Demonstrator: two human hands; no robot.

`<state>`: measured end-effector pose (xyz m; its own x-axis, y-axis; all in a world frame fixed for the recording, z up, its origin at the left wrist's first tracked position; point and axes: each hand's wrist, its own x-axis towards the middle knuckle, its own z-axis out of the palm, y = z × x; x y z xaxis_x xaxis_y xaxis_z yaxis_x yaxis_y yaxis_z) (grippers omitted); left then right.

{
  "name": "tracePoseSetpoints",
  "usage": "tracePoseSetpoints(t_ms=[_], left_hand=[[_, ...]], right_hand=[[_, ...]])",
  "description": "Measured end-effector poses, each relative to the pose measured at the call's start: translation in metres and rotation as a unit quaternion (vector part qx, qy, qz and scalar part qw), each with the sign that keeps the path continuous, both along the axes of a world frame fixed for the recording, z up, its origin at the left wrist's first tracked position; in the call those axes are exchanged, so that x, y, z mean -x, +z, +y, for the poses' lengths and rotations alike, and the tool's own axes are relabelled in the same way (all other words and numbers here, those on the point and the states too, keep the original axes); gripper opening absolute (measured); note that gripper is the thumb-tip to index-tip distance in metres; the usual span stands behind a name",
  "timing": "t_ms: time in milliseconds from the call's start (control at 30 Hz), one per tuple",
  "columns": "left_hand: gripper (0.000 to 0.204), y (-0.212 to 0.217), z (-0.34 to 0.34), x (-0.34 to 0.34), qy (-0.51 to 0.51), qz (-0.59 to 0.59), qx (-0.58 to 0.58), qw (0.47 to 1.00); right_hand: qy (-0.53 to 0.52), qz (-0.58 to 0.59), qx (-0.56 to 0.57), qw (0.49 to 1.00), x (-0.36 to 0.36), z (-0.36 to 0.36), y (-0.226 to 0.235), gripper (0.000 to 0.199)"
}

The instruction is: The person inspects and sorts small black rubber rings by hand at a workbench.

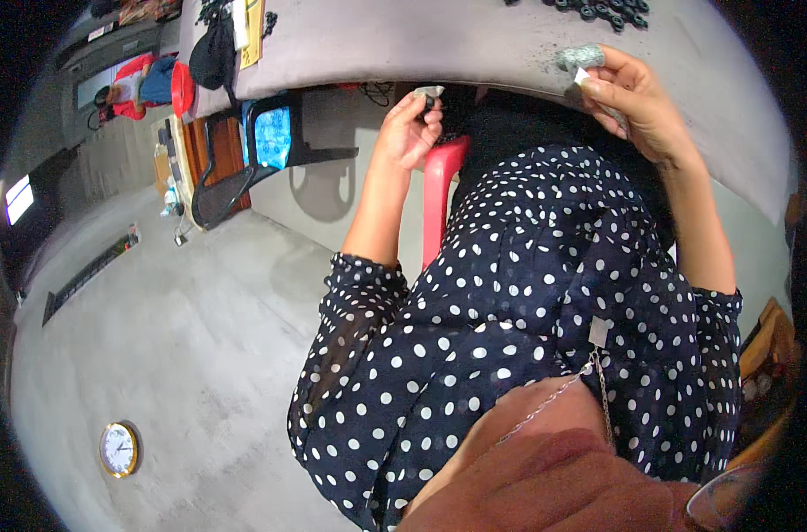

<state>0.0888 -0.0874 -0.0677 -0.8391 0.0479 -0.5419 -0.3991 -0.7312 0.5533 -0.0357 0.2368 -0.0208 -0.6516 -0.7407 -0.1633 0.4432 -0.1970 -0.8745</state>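
Observation:
My left hand (405, 135) is closed near the table's front edge, pinching a small black part (429, 104) between thumb and fingers. A greyish covering (431, 90) shows at one of its fingertips. My right hand (641, 105) is held over the right side of the table edge, its thumb and fingers gripping a small white flat piece (581, 76). Grey-green wrapping (580, 58) covers that hand's index fingertip. Dark specks lie on the table beside it. Several small black ring-shaped parts (609, 12) lie in a cluster farther back.
The light-covered table (377, 40) stretches across the front. At its left end lie a black bag-like item (214, 60) and a yellow strip (253, 35). A red plastic chair (441, 168) is under me; a black chair (210, 191) stands left. Another person (136, 87) is far left.

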Motion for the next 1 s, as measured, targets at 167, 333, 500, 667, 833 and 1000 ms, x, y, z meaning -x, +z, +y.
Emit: tracePoseSetpoints(t_ms=[167,333,500,667,833,1000], left_hand=[[0.015,-0.072,-0.047,0.005,0.156,-0.136,0.200,0.958],[0.030,-0.052,-0.030,-0.007,-0.101,-0.085,0.623,0.771],[0.017,0.066,0.049,0.020,-0.260,0.028,0.454,0.852],[0.017,0.083,0.080,0.099,-0.119,0.229,0.690,0.676],[0.020,0.075,0.107,0.144,-0.078,0.253,0.727,0.634],[0.023,0.060,0.111,0.141,-0.093,0.283,0.733,0.612]], right_hand=[[-0.012,0.014,0.009,1.000,0.000,-0.001,0.003,0.021],[-0.005,0.004,-0.005,1.000,-0.003,0.002,0.002,0.019],[0.009,-0.010,-0.016,1.000,-0.002,0.005,0.003,0.017],[-0.001,0.000,-0.019,1.000,-0.003,0.003,0.006,0.015],[0.003,-0.007,-0.028,1.000,-0.005,0.000,0.007,0.015],[0.007,-0.006,-0.034,0.999,-0.005,0.003,0.008,0.018]])
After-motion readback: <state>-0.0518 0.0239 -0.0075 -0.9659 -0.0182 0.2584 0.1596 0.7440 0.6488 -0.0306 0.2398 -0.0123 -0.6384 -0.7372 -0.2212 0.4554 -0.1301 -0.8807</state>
